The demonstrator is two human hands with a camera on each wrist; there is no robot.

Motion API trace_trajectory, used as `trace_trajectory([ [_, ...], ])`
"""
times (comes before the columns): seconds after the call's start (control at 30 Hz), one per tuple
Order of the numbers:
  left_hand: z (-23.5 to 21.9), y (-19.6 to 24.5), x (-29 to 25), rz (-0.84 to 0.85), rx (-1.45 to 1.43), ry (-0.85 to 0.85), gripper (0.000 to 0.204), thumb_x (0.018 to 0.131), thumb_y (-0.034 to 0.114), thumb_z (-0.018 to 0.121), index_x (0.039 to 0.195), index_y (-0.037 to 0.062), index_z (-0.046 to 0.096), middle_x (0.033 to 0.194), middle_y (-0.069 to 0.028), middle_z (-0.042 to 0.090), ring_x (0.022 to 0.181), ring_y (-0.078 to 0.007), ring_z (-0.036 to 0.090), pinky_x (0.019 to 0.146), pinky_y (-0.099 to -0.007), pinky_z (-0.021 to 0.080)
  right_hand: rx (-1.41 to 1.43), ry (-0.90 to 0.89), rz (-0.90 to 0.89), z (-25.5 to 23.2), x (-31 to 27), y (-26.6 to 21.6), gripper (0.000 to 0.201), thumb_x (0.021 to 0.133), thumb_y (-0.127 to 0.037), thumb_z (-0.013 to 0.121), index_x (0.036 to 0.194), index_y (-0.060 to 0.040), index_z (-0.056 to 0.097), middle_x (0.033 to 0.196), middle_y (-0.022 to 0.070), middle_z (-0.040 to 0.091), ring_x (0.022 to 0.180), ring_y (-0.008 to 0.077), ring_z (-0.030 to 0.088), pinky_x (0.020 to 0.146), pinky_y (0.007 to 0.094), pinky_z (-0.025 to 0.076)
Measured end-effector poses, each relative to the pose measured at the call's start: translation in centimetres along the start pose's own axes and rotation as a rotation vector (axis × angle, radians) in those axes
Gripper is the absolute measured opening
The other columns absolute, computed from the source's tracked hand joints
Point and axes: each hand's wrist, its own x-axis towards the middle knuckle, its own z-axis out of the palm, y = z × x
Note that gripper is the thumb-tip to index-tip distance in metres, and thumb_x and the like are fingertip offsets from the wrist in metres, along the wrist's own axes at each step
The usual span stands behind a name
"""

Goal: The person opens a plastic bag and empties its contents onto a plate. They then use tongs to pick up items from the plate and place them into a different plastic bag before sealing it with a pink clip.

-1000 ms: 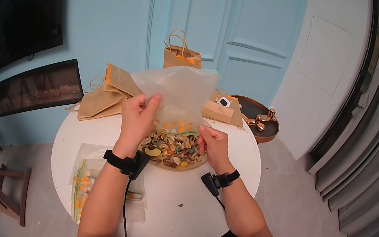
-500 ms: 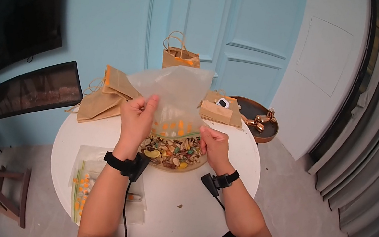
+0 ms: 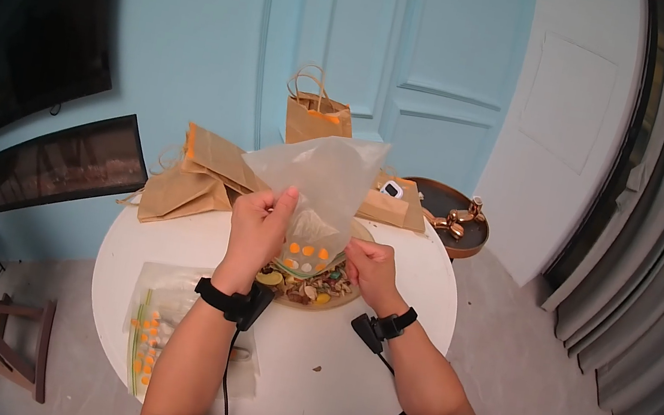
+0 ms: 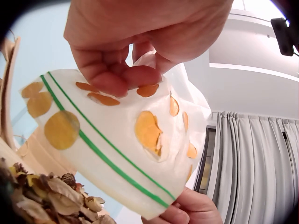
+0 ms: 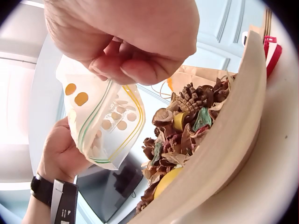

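A translucent zip bag (image 3: 319, 179) with orange dots hangs upside down over a round bowl of dried potpourri (image 3: 310, 291). My left hand (image 3: 259, 226) pinches one side of the bag, its curled fingers (image 4: 126, 79) on the plastic in the left wrist view. At the other side, by the green zip edge, my right hand (image 3: 374, 273) pinches the bag. In the right wrist view the bag's mouth (image 5: 110, 123) gapes, facing down beside the pine cone (image 5: 192, 99) and dried petals; the bag looks empty there.
Another dotted zip bag (image 3: 151, 335) lies flat at the left of the white table (image 3: 291, 410). Brown paper bags (image 3: 186, 193) stand or lie at the back, with a small white device (image 3: 391, 188) on the right one. Behind is a round tray (image 3: 470, 238) with a copper-coloured figure.
The bag's zip edge has come down and tilted over the potpourri, covering more of it. Both hands keep their hold, and sit slightly lower in the head view.
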Motion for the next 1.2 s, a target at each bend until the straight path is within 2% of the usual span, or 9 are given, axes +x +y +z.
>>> trace_trajectory([
  [0.1,-0.5,0.6,0.2,-0.043,-0.098,0.063,0.038,0.097,0.031,0.067,0.074,0.0004,0.066,0.058,0.0011,0.057,0.047,-0.0052,0.048,0.043,-0.0239,0.035,0.023,0.15,-0.093,-0.3,0.2,-0.3,0.025,0.099,-0.021,0.064,0.088,0.0009,0.072,0.053,-0.0025,0.049,0.045,0.0058,0.04,0.045,0.0219,0.033],
  [0.27,-1.9,0.2,1.1,-0.085,-0.089,0.053,0.03,0.095,0.029,0.07,0.09,-0.0003,0.07,0.064,0.0023,0.059,0.053,-0.0045,0.05,0.046,-0.023,0.039,0.063,0.105,-0.062,-0.7,0.5,0.5,0.024,0.098,-0.021,0.065,0.088,0.0001,0.072,0.054,-0.0026,0.049,0.046,0.0052,0.04,0.043,0.0219,0.033],
  [0.37,-2.1,1.3,1.1,-0.028,-0.075,0.099,0.029,0.093,0.027,0.071,0.104,-0.0001,0.069,0.071,0.0022,0.062,0.058,-0.0031,0.051,0.047,-0.0227,0.039,0.066,0.091,-0.059,-0.5,0.4,0.4,0.024,0.098,-0.021,0.066,0.088,-0.0006,0.073,0.054,-0.003,0.049,0.045,0.0047,0.04,0.043,0.0221,0.032],
  [0.47,-2.6,0.2,1.9,0.12,-0.139,0.286,0.031,0.092,0.027,0.073,0.111,0.0014,0.067,0.075,0.0032,0.062,0.061,-0.0018,0.05,0.047,-0.0218,0.039,0.064,0.102,-0.055,-0.6,0.4,0.3,0.023,0.098,-0.02,0.065,0.088,-0.0004,0.072,0.054,-0.0025,0.049,0.045,0.0052,0.04,0.043,0.0221,0.033],
  [0.57,-2.9,2.9,0.8,0.118,-0.151,0.177,0.03,0.093,0.026,0.072,0.111,0.0025,0.067,0.074,0.0044,0.059,0.059,-0.0016,0.049,0.047,-0.0209,0.04,0.068,0.092,-0.054,-0.8,0.5,0.6,0.022,0.098,-0.019,0.065,0.089,-0.0001,0.072,0.054,-0.0022,0.049,0.045,0.0057,0.04,0.043,0.022,0.034],
  [0.7,-2.4,1.4,0.9,0.062,-0.209,0.018,0.025,0.095,0.026,0.069,0.107,0.0039,0.068,0.074,0.0037,0.06,0.057,-0.0026,0.05,0.046,-0.0211,0.041,0.056,0.052,-0.047,0.1,0.3,0.9,0.021,0.098,-0.02,0.066,0.092,0.0,0.072,0.055,-0.0022,0.05,0.044,0.0057,0.04,0.042,0.0222,0.034],
  [0.87,-1.9,1.0,0.8,0.047,-0.163,0.115,0.024,0.097,0.028,0.067,0.096,0.0045,0.07,0.078,0.0017,0.064,0.05,-0.0043,0.047,0.047,-0.0232,0.045,0.051,0.112,-0.04,-0.2,0.3,0.3,0.022,0.098,-0.021,0.065,0.094,-0.0005,0.072,0.054,-0.0024,0.05,0.044,0.0057,0.04,0.043,0.0222,0.033],
  [1.07,-1.7,0.7,0.4,-0.009,-0.198,-0.018,0.026,0.096,0.027,0.068,0.096,0.0022,0.072,0.075,0.0015,0.065,0.056,-0.0039,0.053,0.047,-0.022,0.047,0.102,0.053,-0.012,-0.1,0.3,0.9,0.023,0.099,-0.022,0.064,0.091,-0.0017,0.07,0.054,-0.0025,0.05,0.044,0.0059,0.041,0.041,0.0224,0.033],
  [1.2,-1.5,0.9,0.2,0.027,-0.197,0.092,0.023,0.096,0.026,0.068,0.097,0.0026,0.072,0.074,0.0023,0.064,0.056,-0.0036,0.052,0.047,-0.0219,0.046,0.159,0.075,-0.007,-0.5,0.5,1.1,0.021,0.1,-0.022,0.063,0.093,-0.0028,0.069,0.057,-0.0005,0.056,0.044,0.0071,0.046,0.042,0.022,0.036],
])
